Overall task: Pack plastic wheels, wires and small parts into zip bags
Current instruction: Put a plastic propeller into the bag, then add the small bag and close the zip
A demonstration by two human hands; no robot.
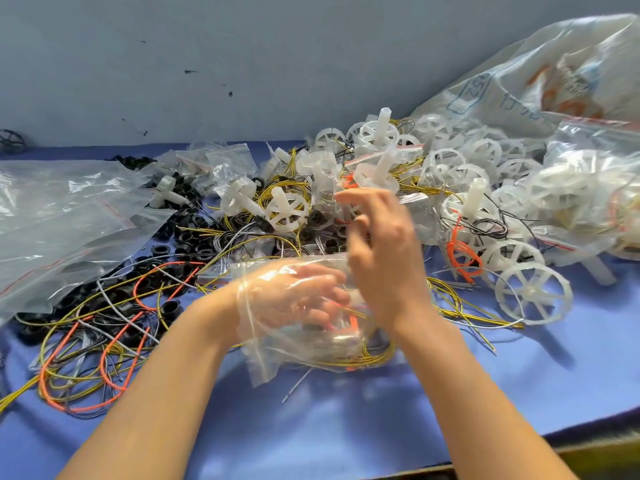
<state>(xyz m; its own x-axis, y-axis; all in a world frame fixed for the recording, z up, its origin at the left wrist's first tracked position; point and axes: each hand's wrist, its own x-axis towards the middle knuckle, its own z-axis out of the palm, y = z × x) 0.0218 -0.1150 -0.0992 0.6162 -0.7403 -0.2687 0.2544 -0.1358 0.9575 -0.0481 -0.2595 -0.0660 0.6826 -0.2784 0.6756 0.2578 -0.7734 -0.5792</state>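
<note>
My left hand (298,296) is pushed wrist-deep into a clear zip bag (277,351) held just above the blue table. Inside the bag its fingers curl around a bundle of yellow and orange wires (349,323). My right hand (381,251) hovers at the bag's far right corner, blurred by motion, with its fingers raised toward the pile. Whether it pinches anything is unclear. White plastic wheels (533,292) with hubs lie heaped to the right and behind.
Loose yellow, orange and grey wires (114,344) and small black rings (187,237) cover the left of the blue table (346,427). Empty zip bags (62,216) lie far left. Filled bags (588,188) and a large sack (540,74) stand at the right. A grey wall is behind.
</note>
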